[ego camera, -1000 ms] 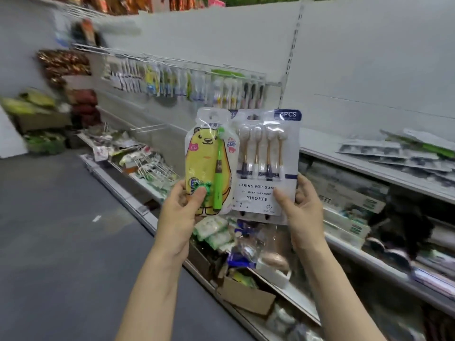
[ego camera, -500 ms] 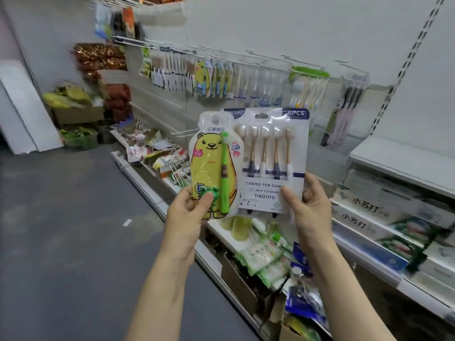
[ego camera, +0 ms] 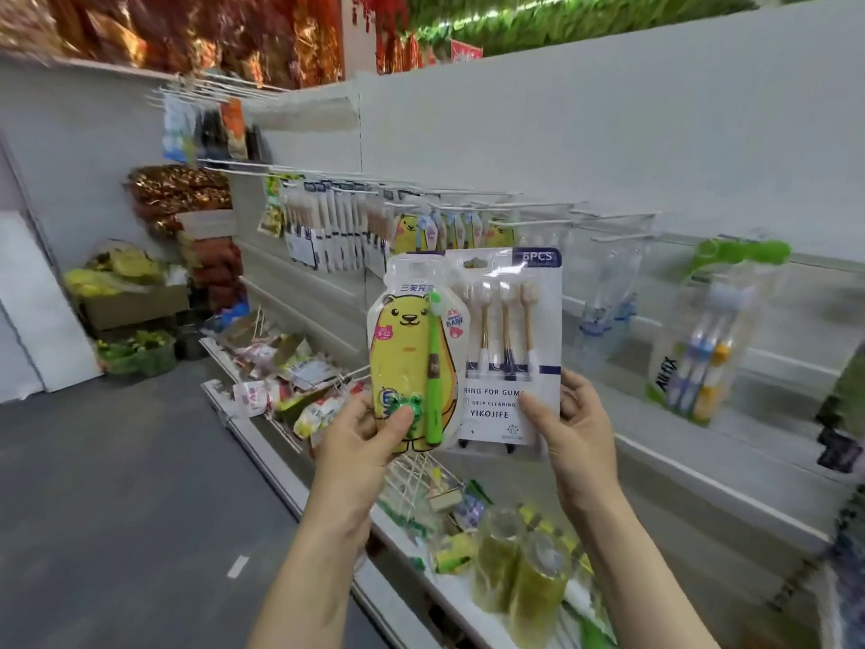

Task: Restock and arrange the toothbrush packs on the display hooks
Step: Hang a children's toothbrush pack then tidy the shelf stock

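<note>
We hold two toothbrush packs upright before the display hooks (ego camera: 538, 222): our left hand (ego camera: 355, 442) pinches the bottom of a yellow bear-shaped child's pack (ego camera: 412, 363) carrying one green brush, thumb over its front, and our right hand (ego camera: 573, 428) pinches the lower edge of a white six-piece pack (ego camera: 510, 348) printed YIKOJIFE, whose left side the bear pack overlaps. Behind them hang rows of like packs (ego camera: 337, 231) on the hooks, a clear pouch of blue and yellow brushes (ego camera: 702, 348) to the right, and below a shelf (ego camera: 449, 592) holding loose goods and green bottles (ego camera: 519, 564). Since half a second ago our grips match, but the view has swung, so the packs sit farther right along the hook row and the toothpaste boxes have left the frame.
</note>
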`<state>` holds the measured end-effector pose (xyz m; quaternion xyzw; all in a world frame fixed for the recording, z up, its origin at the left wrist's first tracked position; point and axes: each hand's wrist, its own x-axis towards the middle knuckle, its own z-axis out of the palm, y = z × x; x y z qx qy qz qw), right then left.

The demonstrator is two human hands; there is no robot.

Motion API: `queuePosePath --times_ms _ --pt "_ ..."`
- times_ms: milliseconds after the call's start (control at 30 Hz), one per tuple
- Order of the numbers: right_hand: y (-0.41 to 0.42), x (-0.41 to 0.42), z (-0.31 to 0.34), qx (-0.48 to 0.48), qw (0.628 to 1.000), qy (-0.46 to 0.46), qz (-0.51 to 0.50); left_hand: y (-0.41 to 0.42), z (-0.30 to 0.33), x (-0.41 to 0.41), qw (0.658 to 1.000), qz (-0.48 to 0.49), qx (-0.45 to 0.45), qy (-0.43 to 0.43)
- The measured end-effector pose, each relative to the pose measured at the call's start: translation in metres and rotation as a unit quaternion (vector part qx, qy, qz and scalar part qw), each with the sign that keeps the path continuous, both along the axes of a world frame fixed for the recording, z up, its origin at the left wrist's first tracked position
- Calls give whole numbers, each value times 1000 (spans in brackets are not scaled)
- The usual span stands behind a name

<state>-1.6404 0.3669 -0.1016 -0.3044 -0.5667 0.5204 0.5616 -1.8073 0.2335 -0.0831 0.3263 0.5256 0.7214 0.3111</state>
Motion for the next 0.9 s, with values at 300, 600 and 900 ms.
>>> queuePosePath --times_ms 300,600,900 --pt "60 -109 2 31 998 -9 -45 84 -9 -117 997 -72 -6 1" --pt "86 -275 10 19 995 7 -95 135 6 -292 991 -133 -16 14" --pt "133 -380 22 29 996 16 -83 165 16 -387 992 -123 -6 7"
